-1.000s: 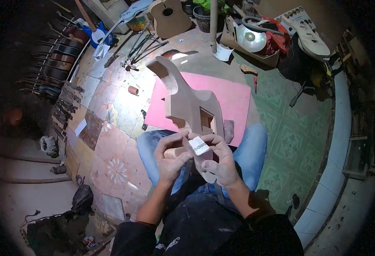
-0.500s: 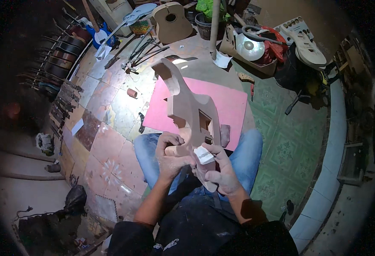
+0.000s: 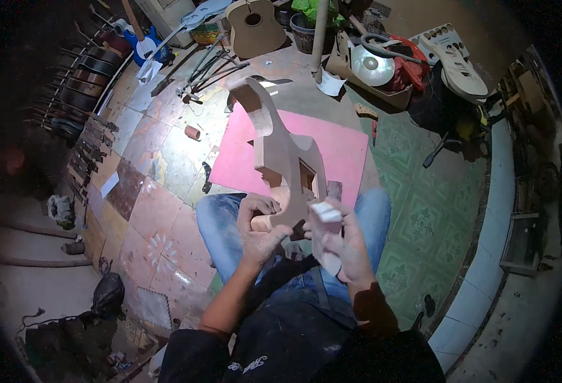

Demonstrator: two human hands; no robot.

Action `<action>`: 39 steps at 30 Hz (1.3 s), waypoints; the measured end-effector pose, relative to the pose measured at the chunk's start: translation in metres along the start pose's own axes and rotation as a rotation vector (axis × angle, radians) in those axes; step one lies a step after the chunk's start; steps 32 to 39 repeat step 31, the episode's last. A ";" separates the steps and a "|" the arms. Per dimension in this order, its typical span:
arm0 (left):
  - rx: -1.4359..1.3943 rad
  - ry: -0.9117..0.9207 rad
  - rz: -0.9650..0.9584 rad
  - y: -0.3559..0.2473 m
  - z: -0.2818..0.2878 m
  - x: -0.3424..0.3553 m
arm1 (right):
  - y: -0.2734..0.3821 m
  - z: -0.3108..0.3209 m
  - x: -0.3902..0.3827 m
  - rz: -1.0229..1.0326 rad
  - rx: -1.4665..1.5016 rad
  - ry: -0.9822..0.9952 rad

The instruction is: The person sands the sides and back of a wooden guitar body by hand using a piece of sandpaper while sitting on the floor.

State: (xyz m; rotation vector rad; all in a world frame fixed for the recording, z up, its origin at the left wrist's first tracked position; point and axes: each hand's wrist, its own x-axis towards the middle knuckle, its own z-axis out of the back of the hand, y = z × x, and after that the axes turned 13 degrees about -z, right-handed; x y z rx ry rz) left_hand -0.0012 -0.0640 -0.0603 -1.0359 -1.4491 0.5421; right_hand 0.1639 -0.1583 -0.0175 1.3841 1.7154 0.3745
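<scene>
An unpainted wooden electric guitar body [image 3: 286, 159] with cut-out cavities stands on edge between my knees, its far horn pointing up and away. My left hand [image 3: 255, 236] is closed on its near end, fingers wrapped over the edge and thumb laid along the wood. Just right of that end, my right hand [image 3: 352, 255] grips a pale sanding block [image 3: 327, 222], blurred by motion and with a white upper end. The block looks slightly apart from the wood. Both hands are dusty. Under the body lies a pink sheet [image 3: 230, 159], with a small brownish block [image 3: 334, 190] on it.
A small brown cylinder [image 3: 192, 132] lies on the tiles to the left. Guitars on a rack [image 3: 86, 83] line the far left. An acoustic guitar body [image 3: 262, 38] stands at the back. A cardboard box [image 3: 383, 96] of odds and ends sits back right, near a screwdriver [image 3: 435, 153].
My right hand has moved right and slightly up with the sanding block, away from the guitar body's near end. The body has shifted slightly; my left hand keeps its hold.
</scene>
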 end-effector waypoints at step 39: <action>-0.080 -0.256 -0.076 0.016 -0.028 0.000 | -0.027 -0.012 0.048 0.548 -0.801 -0.285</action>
